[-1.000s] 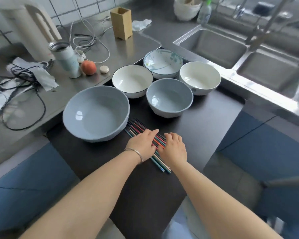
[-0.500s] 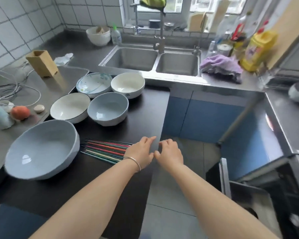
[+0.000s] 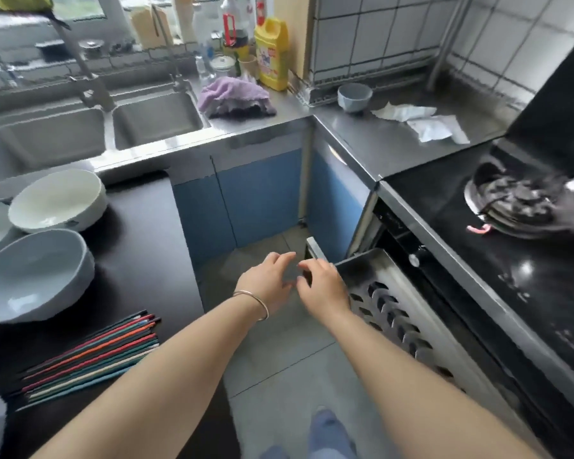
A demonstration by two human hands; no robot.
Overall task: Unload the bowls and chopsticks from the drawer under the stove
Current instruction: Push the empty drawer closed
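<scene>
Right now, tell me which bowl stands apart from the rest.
The small blue bowl on the steel counter beside the stove. The white bowl and big blue bowl sit on the black counter at left.

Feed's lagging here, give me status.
Both hands empty: left hand, right hand. Drawer open. Chopsticks on counter. Nothing blocking.

Black counter point(image 3: 140, 246), white bowl point(image 3: 58, 200), grey-blue bowl point(image 3: 34, 274), coloured chopsticks point(image 3: 93, 356) lying on it
</scene>
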